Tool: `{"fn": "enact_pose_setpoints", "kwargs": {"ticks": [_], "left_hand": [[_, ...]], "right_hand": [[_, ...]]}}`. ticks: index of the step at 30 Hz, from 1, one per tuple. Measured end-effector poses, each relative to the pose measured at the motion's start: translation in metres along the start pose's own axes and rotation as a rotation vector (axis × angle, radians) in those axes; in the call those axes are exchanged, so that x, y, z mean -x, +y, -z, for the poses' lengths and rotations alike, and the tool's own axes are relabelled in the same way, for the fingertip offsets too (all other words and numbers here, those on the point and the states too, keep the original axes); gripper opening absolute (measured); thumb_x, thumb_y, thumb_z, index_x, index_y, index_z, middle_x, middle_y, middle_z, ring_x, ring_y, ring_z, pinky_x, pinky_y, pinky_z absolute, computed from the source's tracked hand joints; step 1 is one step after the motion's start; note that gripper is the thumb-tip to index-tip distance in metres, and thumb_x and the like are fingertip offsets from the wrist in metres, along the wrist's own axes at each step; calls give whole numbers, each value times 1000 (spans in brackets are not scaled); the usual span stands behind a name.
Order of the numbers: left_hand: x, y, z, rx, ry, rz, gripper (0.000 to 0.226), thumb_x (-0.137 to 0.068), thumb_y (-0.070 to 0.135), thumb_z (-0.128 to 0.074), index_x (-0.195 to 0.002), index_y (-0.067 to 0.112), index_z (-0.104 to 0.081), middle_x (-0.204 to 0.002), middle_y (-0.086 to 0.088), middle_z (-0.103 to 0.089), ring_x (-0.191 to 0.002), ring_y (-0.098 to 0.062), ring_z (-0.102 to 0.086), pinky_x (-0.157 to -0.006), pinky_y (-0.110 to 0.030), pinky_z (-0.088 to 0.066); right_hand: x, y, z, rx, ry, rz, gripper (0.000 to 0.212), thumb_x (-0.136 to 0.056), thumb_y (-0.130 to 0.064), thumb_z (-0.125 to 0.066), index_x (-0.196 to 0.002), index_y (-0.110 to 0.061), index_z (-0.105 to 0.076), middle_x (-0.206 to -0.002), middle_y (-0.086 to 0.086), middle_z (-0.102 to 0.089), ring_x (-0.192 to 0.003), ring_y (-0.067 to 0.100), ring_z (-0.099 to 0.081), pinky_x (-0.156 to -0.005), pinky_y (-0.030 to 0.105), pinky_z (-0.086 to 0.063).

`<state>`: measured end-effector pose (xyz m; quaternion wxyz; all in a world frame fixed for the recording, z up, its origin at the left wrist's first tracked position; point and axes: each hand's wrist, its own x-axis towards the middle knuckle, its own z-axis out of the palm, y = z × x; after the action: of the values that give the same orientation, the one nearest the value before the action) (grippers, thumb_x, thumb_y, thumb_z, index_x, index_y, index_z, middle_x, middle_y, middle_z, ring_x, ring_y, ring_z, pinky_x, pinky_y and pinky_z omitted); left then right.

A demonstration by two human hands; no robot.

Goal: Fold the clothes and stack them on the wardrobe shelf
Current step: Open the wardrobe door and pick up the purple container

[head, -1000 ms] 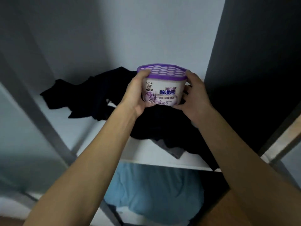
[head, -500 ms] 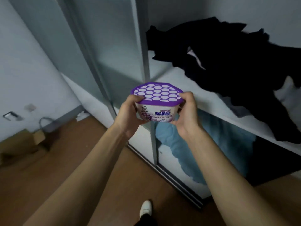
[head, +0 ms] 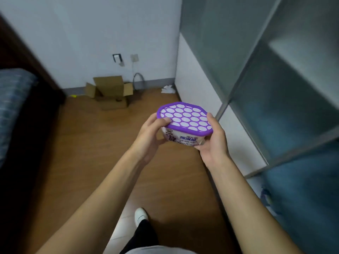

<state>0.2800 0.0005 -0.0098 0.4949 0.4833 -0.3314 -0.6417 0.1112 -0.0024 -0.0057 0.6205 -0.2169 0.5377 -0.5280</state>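
Open cardboard box (head: 110, 90) on wood floor (head: 88, 153), flaps up, against white wall (head: 82, 33). Dark-framed wall plate (head: 116, 57) above it, grey cable loop (head: 137, 80) just right. Crumpled white scrap (head: 167, 89) in the corner. Blue checked bedding (head: 12, 92) far left. White tub (head: 185, 120), purple honeycomb lid, slightly tilted, above the floor. White shoe (head: 140, 215) near bottom edge.

The tub (head: 180, 139) is white with blue lettering; its lid (head: 185, 118) is purple with white ovals. The floor (head: 102, 149) is brown wood, the box (head: 110, 90) tan, the bedding (head: 12, 99) blue-checked, the shoe (head: 140, 215) white.
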Motion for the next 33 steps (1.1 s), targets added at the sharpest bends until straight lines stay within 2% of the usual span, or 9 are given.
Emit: {"fn": "enact_pose_setpoints", "kwargs": {"ticks": [3, 6, 8, 14, 18, 20, 23, 27, 33], "left_hand": [[-19, 17, 79, 36, 42, 65, 33, -81, 38, -68, -111, 25, -65, -112, 3, -72, -97, -11, -66, -92, -43, -46], [-35, 33, 147, 104, 77, 181, 18, -85, 49, -67, -91, 35, -76, -103, 4, -75, -88, -23, -70, -90, -43, -49], [-47, 41, 184, 144, 134, 213, 14, -84, 47, -70, -86, 35, -77, -104, -1, -75, -92, -30, -70, -89, -42, -52], [-107, 54, 253, 237, 331, 211, 25, -75, 36, -73, -97, 24, -72, -104, -5, -76, -90, -35, -71, -85, -42, -58], [-172, 67, 290, 258, 408, 210, 36, -70, 31, -76, -103, 17, -69, -109, -7, -74, -83, -30, -71, -74, -35, -59], [-212, 76, 310, 255, 438, 206, 37, -70, 30, -76, -103, 16, -69, -105, -6, -75, -83, -28, -71, -71, -33, -58], [-277, 95, 339, 243, 479, 214, 33, -72, 30, -75, -101, 17, -68, -101, -4, -75, -85, -27, -69, -70, -32, -58], [-357, 125, 365, 208, 489, 250, 25, -84, 31, -68, -107, 21, -63, -104, -1, -74, -92, -23, -69, -69, -29, -56], [-452, 163, 411, 239, 512, 286, 54, -78, 39, -69, -126, 19, -56, -120, -5, -69, -106, -24, -65, -74, -34, -58]], "right_hand": [[-25, 28, -72, 64, -31, -16, 26, -90, -45, -64, -105, -25, -68, -94, -2, -78, -84, 17, -76, -73, 38, -62], [-49, 54, -137, 125, -67, -29, 38, -88, -47, -65, -114, -20, -67, -101, 2, -78, -89, 21, -76, -80, 42, -59], [-65, 69, -173, 160, -71, -60, 39, -87, -47, -67, -114, -20, -67, -103, 2, -77, -89, 21, -76, -80, 42, -61], [-136, 92, -257, 293, -192, -216, 42, -89, -53, -63, -123, -27, -60, -107, -4, -76, -92, 14, -74, -82, 40, -56], [-209, 97, -306, 389, -277, -419, 55, -90, -60, -57, -131, -25, -53, -122, 1, -69, -112, 22, -64, -100, 56, -42], [-252, 98, -331, 410, -320, -463, 57, -90, -61, -55, -134, -24, -51, -125, 3, -67, -115, 24, -62, -103, 59, -42], [-317, 95, -375, 432, -348, -467, 48, -91, -61, -56, -124, -27, -55, -120, 2, -69, -111, 22, -65, -99, 54, -48], [-395, 87, -437, 519, -319, -425, 27, -90, -63, -55, -98, -38, -54, -105, -6, -70, -98, 15, -68, -74, 40, -55], [-493, 88, -521, 581, -294, -443, 40, -91, -62, -53, -114, -29, -51, -99, -6, -69, -94, 15, -68, -80, 41, -55]]}}
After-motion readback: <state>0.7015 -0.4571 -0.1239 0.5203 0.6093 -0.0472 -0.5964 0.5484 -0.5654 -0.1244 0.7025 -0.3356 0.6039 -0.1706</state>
